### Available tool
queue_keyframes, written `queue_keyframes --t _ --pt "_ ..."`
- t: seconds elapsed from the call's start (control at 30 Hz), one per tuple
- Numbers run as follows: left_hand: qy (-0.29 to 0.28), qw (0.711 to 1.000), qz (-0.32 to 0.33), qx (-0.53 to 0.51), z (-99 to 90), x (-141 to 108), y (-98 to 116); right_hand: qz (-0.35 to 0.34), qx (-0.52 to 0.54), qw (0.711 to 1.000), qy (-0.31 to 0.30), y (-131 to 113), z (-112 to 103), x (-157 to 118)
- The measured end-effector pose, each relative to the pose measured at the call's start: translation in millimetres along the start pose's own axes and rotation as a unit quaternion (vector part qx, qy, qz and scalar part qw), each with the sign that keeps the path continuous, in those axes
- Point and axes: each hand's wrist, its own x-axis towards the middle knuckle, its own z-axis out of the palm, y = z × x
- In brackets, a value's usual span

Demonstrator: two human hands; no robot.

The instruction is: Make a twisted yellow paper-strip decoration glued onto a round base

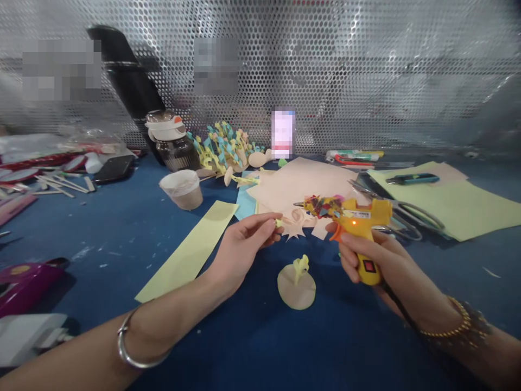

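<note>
My right hand (370, 255) is wrapped round a yellow hot glue gun (366, 214), a finger at its orange trigger. An orange light glows on the gun's side, and its nozzle points left. Between the thumb and fingers of my left hand (252, 236) is a small yellow-green paper piece (278, 222), mostly hidden by the fingertips. The nozzle is close to it but apart. Below and between my hands, a round pale paper disc (296, 296) lies on the blue table, with a small yellow paper sprout (301, 266) standing up from it.
Pink paper sheets (305, 176) lie ahead, with scissors (423, 214) and green paper (480, 212) at right. A yellow strip (191, 247), paper cup (183, 190), jar (175, 144) and many-coloured paper sprouts (223, 144) are on the left. A lit phone (283, 133) leans against perforated metal (325, 65).
</note>
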Motion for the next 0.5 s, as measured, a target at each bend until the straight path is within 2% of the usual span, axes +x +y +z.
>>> queue_keyframes --t 0.2,0.37,0.5 --pt "0.007 1.000 -0.017 -0.015 0.9 -1.1 2.2 -0.006 0.010 1.000 -0.012 4.1 1.3 1.3" --pt "0.007 1.000 -0.015 -0.009 1.4 -1.0 2.1 -0.006 -0.074 0.997 -0.023 -2.7 1.4 -1.7" --pt "0.016 1.000 -0.002 0.001 0.9 -0.3 0.9 -0.046 -0.128 0.990 -0.030 -3.8 -0.5 -2.1"
